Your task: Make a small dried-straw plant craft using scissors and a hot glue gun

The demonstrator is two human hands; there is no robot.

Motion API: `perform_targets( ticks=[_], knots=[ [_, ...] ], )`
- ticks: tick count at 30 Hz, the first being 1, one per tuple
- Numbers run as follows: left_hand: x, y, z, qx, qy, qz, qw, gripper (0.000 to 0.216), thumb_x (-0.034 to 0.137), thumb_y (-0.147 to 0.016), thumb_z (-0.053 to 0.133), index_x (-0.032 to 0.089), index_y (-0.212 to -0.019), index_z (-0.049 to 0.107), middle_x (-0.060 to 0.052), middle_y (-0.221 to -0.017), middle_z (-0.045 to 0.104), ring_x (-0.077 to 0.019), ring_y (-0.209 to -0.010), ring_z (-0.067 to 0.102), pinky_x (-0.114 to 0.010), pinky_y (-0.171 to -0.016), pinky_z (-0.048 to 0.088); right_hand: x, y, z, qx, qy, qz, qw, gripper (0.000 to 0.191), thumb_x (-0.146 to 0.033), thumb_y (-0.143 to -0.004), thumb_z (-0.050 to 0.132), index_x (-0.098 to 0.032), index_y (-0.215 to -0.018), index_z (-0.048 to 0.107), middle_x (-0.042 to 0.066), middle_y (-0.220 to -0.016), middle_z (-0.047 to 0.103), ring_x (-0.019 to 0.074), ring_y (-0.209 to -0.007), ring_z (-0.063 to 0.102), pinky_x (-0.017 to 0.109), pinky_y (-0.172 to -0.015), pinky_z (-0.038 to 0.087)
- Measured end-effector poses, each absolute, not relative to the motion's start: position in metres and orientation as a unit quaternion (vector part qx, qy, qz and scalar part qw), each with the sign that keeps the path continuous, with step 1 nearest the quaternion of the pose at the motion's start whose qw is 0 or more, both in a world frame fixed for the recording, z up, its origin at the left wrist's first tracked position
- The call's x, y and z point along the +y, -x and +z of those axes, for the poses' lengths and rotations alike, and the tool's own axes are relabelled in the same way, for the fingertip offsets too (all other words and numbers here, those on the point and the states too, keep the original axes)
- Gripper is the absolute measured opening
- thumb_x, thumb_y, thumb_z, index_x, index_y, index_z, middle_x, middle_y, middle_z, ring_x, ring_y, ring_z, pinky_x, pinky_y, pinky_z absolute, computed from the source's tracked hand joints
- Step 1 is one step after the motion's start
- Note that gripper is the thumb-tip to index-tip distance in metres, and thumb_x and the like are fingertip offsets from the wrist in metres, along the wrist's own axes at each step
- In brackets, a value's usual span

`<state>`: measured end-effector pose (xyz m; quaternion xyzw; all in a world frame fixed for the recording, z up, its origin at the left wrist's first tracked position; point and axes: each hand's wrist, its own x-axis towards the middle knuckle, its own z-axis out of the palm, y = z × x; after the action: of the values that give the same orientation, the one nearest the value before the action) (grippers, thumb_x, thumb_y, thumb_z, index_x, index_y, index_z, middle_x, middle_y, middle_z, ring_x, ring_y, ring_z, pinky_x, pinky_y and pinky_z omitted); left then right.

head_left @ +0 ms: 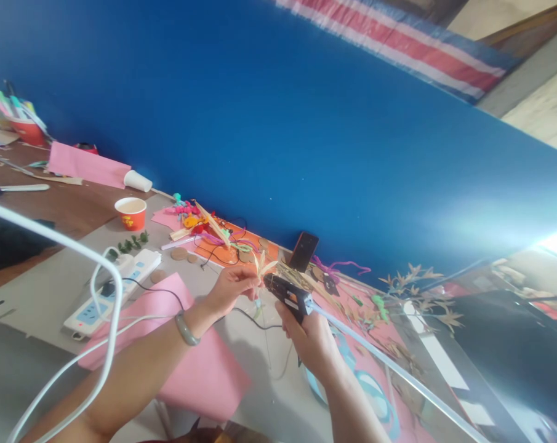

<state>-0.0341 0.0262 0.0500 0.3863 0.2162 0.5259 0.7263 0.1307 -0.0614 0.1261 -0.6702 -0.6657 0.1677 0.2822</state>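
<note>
My left hand point(236, 288) is closed in a pinch around a pale, dry, star-shaped flower point(262, 266), its thin petals spread upward above the fingertips. My right hand point(308, 329) is wrapped round a black hot glue gun point(287, 292). A long translucent glue stick point(375, 354) runs out of the gun's back end toward the lower right. The gun's nozzle points left and is close to the base of the flower; whether they touch I cannot tell. A thin stem or wire hangs below the left fingers.
A white power strip point(116, 295) with cords lies at left beside pink paper point(204, 369). A red paper cup point(131, 215) stands behind it. Craft scraps point(199, 215) and a phone point(304, 251) line the blue partition point(260, 123). A white cable point(116, 307) loops across the foreground.
</note>
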Motion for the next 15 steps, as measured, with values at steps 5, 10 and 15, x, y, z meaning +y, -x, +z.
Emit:
perform_targets(
  ticks=[5, 10, 15],
  knots=[
    [0.026, 0.035, 0.051, 0.215, -0.392, 0.522, 0.726, 0.025, 0.033, -0.067, 0.078, 0.012, -0.069, 0.065, 0.0, -0.058, 0.064, -0.0068, -0.043, 0.052, -0.027, -0.055, 0.052, -0.062, -0.131, 0.127, -0.673, 0.683, 0.144, 0.244, 0.044, -0.052, -0.084, 0.055, -0.02, -0.054, 0.056, 0.001, -0.047, 0.056, 0.0149, -0.043, 0.048, 0.027, -0.047, 0.035],
    [0.024, 0.035, 0.052, 0.207, -0.394, 0.519, 0.73, 0.024, 0.032, -0.068, 0.078, 0.012, -0.07, 0.065, 0.0, -0.058, 0.064, -0.0065, -0.042, 0.052, -0.026, -0.054, 0.052, -0.063, -0.13, 0.132, -0.684, 0.681, 0.129, 0.227, 0.045, -0.053, -0.086, 0.051, -0.021, -0.054, 0.054, 0.001, -0.048, 0.057, 0.0142, -0.043, 0.048, 0.026, -0.047, 0.036],
    [0.024, 0.035, 0.052, 0.2, -0.399, 0.517, 0.731, 0.024, 0.032, -0.068, 0.078, 0.011, -0.07, 0.065, -0.001, -0.062, 0.066, -0.0062, -0.043, 0.052, -0.027, -0.055, 0.052, -0.064, -0.127, 0.137, -0.68, 0.697, 0.138, 0.182, 0.05, -0.056, -0.088, 0.044, -0.02, -0.055, 0.052, 0.001, -0.049, 0.057, 0.0143, -0.045, 0.05, 0.025, -0.048, 0.037]
  ],
)
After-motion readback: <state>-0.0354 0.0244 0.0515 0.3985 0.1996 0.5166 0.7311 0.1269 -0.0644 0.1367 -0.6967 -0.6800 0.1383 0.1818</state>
